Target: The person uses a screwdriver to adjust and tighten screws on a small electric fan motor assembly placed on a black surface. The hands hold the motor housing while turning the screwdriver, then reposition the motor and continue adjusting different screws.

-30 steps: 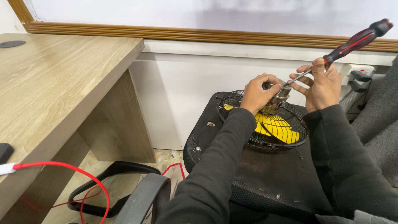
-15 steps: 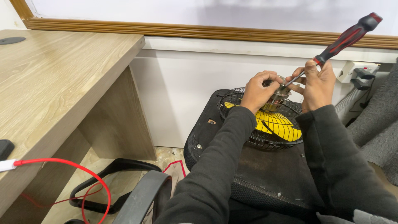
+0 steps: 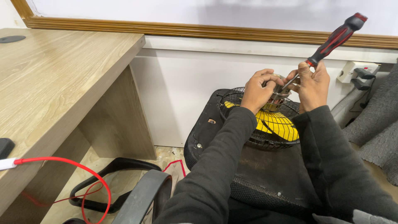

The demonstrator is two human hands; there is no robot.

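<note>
A small fan with a black wire guard (image 3: 242, 98) and yellow blades (image 3: 278, 123) lies on a black chair seat (image 3: 265, 174). My left hand (image 3: 259, 89) grips the metal motor (image 3: 277, 96) at the fan's top. My right hand (image 3: 311, 85) holds a screwdriver with a red and black handle (image 3: 336, 38). Its metal shaft slants down to the motor between my two hands. Both arms wear dark sleeves.
A light wooden desk (image 3: 54, 79) stands to the left, with a red cable (image 3: 70, 164) hanging off its edge. A chair armrest (image 3: 143, 195) is below. A white wall socket with black plugs (image 3: 358, 71) sits at the right, next to grey fabric (image 3: 379, 124).
Both hands and the screwdriver have stayed on the motor. The screwdriver handle has swung a little more upright and to the left, and the view has shifted slightly.
</note>
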